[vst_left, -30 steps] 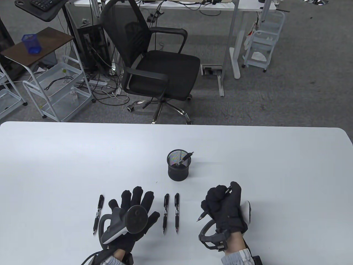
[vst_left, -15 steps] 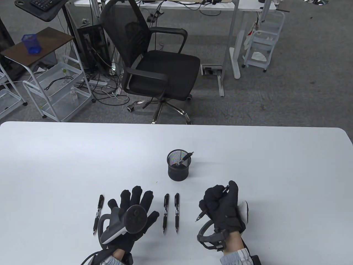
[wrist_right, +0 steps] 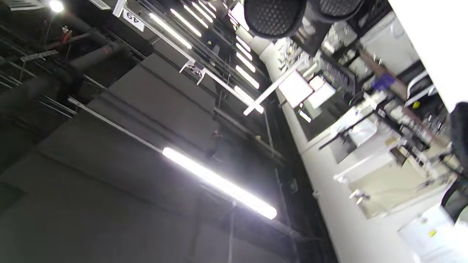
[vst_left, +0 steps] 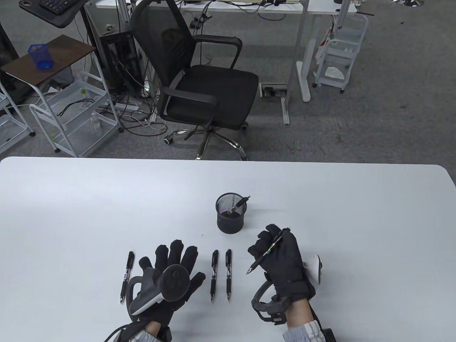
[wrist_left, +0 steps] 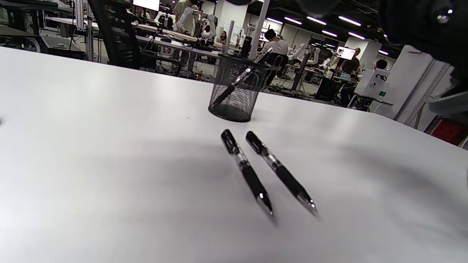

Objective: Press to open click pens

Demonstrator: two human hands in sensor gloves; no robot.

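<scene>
My right hand [vst_left: 274, 249] holds a black click pen [vst_left: 267, 252] above the table, its tip pointing down-left and its button end up-right by the fingers. My left hand [vst_left: 174, 263] rests flat on the table with fingers spread and holds nothing. Left of that hand lies one black pen [vst_left: 126, 276]. Two more pens [vst_left: 213, 275] [vst_left: 228, 273] lie side by side between my hands; the left wrist view shows them as pens [wrist_left: 246, 171] [wrist_left: 279, 171]. A black mesh pen cup [vst_left: 230, 213] [wrist_left: 236, 87] holds one leaning pen [vst_left: 239, 204].
The white table [vst_left: 356, 213] ends at its far edge behind the cup. Beyond it stand a black office chair [vst_left: 199, 78] and white wire racks [vst_left: 71, 117]. The right wrist view shows only ceiling lights and distant benches.
My right hand has moved left and toward the cup and turned. The pen it holds now lies across the fingers in plain sight. The left hand stayed still.
</scene>
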